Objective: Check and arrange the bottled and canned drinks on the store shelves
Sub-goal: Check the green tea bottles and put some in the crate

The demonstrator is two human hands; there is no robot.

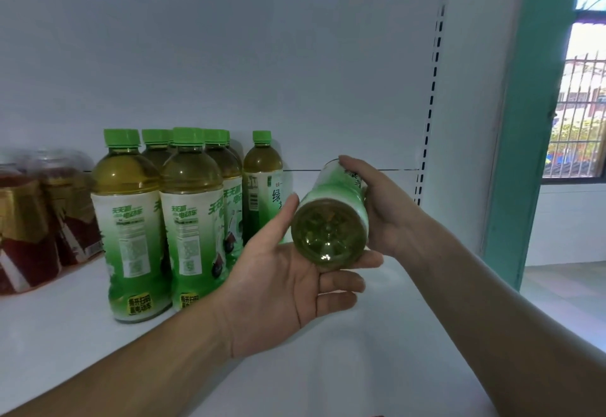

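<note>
Bottle point(329, 239) tipped base-out, apparently for inspection: right hand point(387, 213) wraps its body, left hand point(282, 285) lies flat-palmed beneath, supporting the base.

Two bare hands, the left hand point(285, 285) and the right hand point(383, 206). Slim fingers point(341, 283) with short nails (clearest on the left thumb point(285, 213)). Left forearm point(131, 367) and right forearm point(492, 302) uncovered to the lower edge of view, wrists bare too, faint creases across the left wrist point(226, 328).

One camera sits up on the person's head; it looks forward and a bit down; the white shelf point(360, 367) is right up close.
</note>
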